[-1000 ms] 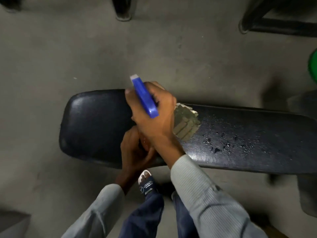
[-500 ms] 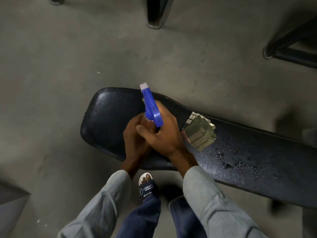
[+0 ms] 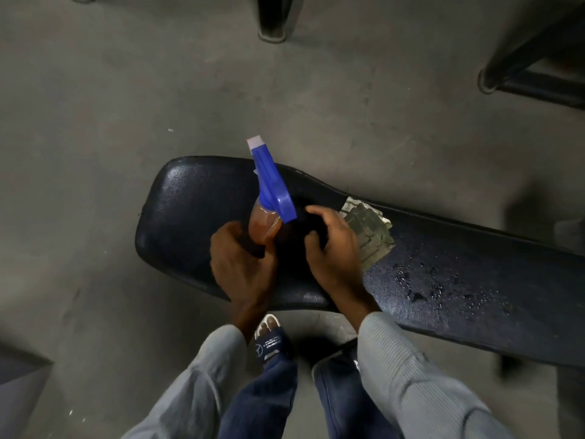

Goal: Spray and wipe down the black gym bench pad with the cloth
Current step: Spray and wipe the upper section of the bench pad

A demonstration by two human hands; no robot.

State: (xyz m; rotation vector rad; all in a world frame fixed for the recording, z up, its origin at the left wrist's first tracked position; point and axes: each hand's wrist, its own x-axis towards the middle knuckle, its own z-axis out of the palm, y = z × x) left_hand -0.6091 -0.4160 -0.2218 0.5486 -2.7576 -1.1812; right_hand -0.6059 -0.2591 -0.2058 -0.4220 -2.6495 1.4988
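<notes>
The black bench pad (image 3: 196, 217) runs from the centre to the lower right, with wet droplets (image 3: 443, 280) on its right part. My left hand (image 3: 240, 264) grips the body of the spray bottle (image 3: 264, 228), which holds orange liquid and has a blue spray head pointing away from me. My right hand (image 3: 332, 248) is off the bottle, just to its right over the pad. Its fingers are curled over a very dark spot, and whether it holds anything is unclear. A grey-green patch (image 3: 368, 236) lies on the pad beside that hand; it may be a cloth or worn cover.
Grey concrete floor (image 3: 126, 106) surrounds the bench. Dark metal equipment legs stand at the top centre (image 3: 272, 23) and top right (image 3: 522, 68). My feet in sandals (image 3: 269, 340) are just in front of the pad's near edge. A grey object (image 3: 19, 384) sits at the lower left.
The bottle has passed from my right hand to my left hand. My right hand let go of the spray head and moved right, beside the patch.
</notes>
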